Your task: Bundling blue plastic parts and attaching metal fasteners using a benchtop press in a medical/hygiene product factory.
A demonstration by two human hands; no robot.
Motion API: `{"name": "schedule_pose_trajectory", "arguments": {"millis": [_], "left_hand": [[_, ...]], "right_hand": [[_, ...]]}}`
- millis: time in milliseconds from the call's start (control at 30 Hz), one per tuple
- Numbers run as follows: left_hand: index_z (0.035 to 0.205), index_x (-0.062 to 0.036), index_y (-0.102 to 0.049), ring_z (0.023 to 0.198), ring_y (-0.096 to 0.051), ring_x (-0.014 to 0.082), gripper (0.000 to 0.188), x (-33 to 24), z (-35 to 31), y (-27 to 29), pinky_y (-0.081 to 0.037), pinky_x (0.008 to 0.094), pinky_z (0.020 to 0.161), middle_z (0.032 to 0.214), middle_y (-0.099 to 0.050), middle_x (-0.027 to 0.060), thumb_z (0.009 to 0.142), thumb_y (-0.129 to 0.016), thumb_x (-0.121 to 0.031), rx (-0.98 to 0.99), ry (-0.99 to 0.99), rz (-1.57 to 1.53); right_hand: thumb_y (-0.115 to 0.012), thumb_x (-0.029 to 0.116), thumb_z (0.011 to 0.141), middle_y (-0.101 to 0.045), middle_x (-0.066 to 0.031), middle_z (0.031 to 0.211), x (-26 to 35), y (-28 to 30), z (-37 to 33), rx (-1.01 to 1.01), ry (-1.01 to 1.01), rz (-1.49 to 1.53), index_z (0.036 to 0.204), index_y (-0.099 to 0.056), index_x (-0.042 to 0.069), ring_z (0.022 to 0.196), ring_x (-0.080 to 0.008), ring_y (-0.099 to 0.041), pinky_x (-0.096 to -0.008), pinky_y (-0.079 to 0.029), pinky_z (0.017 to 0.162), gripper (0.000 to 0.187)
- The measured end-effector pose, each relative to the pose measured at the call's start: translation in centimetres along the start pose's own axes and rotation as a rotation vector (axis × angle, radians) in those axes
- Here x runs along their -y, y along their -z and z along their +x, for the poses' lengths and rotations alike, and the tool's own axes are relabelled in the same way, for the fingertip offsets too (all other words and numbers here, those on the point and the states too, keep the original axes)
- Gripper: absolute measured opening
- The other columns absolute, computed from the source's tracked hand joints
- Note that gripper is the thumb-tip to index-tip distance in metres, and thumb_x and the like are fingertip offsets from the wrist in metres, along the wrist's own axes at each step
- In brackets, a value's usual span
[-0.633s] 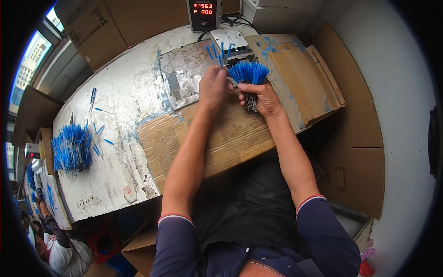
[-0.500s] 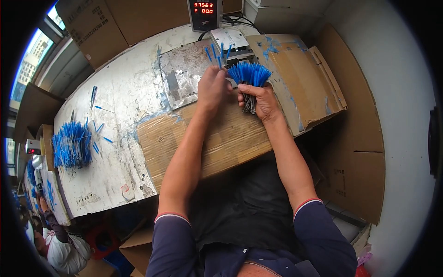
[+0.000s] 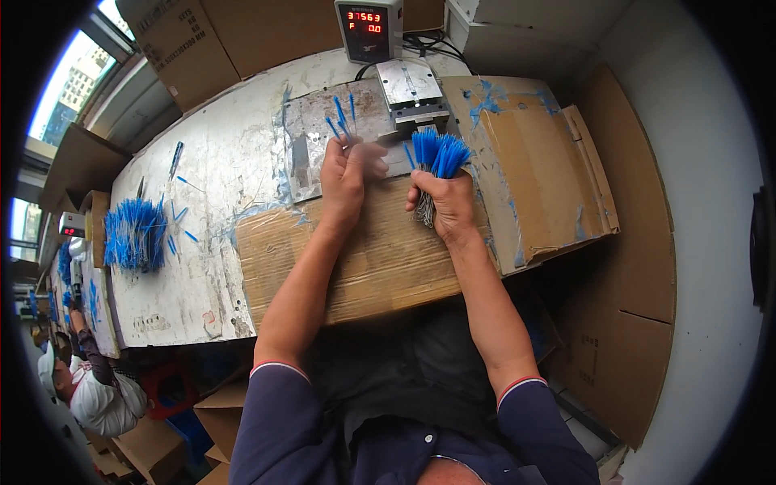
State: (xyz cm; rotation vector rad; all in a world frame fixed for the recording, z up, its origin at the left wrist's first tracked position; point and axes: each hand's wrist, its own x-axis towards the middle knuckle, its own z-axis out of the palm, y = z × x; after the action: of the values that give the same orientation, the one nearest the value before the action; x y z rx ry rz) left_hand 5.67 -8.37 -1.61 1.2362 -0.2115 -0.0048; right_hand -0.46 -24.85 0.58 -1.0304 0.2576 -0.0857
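Note:
My right hand (image 3: 449,202) is closed round a thick bundle of small wire brushes (image 3: 439,153). Their blue bristle ends point up and away, and thin wire stems with looped ends stick out below the fist. To its left, my left hand (image 3: 346,179) pinches a few more of these blue brushes (image 3: 342,120), which fan out above the thumb; its fingertips are smeared by motion. One brush (image 3: 409,155) stands slightly apart on the bundle's left side. Just beyond both hands sits a small metal machine (image 3: 412,95) on a scuffed metal plate (image 3: 311,121).
A big pile of blue brushes (image 3: 135,234) lies at the left of the white table (image 3: 194,291), with several loose ones and a pen (image 3: 175,160) nearby. Cardboard (image 3: 356,267) covers the near edge; a carton (image 3: 541,170) stands right. Behind is a red-digit counter (image 3: 370,31). Another person (image 3: 101,396) sits far left.
My left hand has moved left, away from the bundle, with a few brushes in it. My right hand still grips its bundle, now a little lower in the picture. The view has shifted slightly.

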Motion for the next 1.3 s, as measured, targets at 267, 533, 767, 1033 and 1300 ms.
{"name": "schedule_pose_trajectory", "arguments": {"millis": [267,533,767,1033,1300], "left_hand": [[0.114,-0.0008,-0.052,0.097,-0.068,0.0152,0.013,-0.1,-0.5,-0.9,-0.053,0.0290,0.087,0.103,-0.072,0.0119,0.108,-0.044,-0.010,-0.037,-0.072,0.407],[0.110,-0.0009,-0.054,0.077,-0.067,0.0121,0.016,1.1,0.5,0.0,-0.055,0.0265,0.068,0.095,-0.074,0.0094,0.107,-0.047,-0.014,-0.282,-0.206,0.410],[0.110,-0.0017,-0.056,0.075,-0.066,0.0134,0.015,0.9,0.4,0.0,-0.053,0.0279,0.067,0.095,-0.076,0.0077,0.106,-0.048,-0.014,-0.285,-0.193,0.442],[0.109,-0.0031,-0.057,0.073,-0.065,0.0144,0.015,1.0,0.5,0.0,-0.051,0.0320,0.068,0.099,-0.077,0.0062,0.105,-0.049,-0.016,-0.346,-0.200,0.540],[0.101,-0.0045,-0.063,0.087,-0.064,0.0394,0.011,0.9,0.3,-0.8,-0.048,0.0482,0.078,0.091,-0.069,0.0165,0.098,-0.059,-0.014,-0.363,-0.399,0.766]], "right_hand": [[-0.073,-0.001,0.077,-0.066,-0.0086,0.069,1.3,2.0,1.2,-0.145,0.049,-0.198,0.084,-0.068,-0.002,0.054,-0.0166,-0.065,-0.0292,-0.055,0.046,0.008],[-0.074,-0.003,0.077,-0.066,-0.0111,0.066,0.4,0.0,3.2,-0.294,0.069,-0.329,0.076,-0.067,-0.005,0.051,-0.0178,-0.064,-0.0297,-0.055,0.043,0.007],[-0.070,-0.004,0.074,-0.066,-0.0136,0.066,-0.6,-1.5,3.6,-0.396,0.155,-0.408,0.072,-0.066,-0.005,0.050,-0.0216,-0.066,-0.0324,-0.055,0.041,0.005],[-0.071,-0.006,0.077,-0.066,-0.0133,0.069,-0.7,-2.9,4.0,-0.456,0.161,-0.435,0.075,-0.064,-0.006,0.051,-0.0206,-0.065,-0.0321,-0.056,0.042,0.007],[-0.074,-0.003,0.081,-0.068,-0.0171,0.073,-0.4,-2.4,3.9,-0.434,0.090,-0.249,0.081,-0.065,-0.008,0.056,-0.0243,-0.068,-0.0345,-0.060,0.047,0.011]]}}
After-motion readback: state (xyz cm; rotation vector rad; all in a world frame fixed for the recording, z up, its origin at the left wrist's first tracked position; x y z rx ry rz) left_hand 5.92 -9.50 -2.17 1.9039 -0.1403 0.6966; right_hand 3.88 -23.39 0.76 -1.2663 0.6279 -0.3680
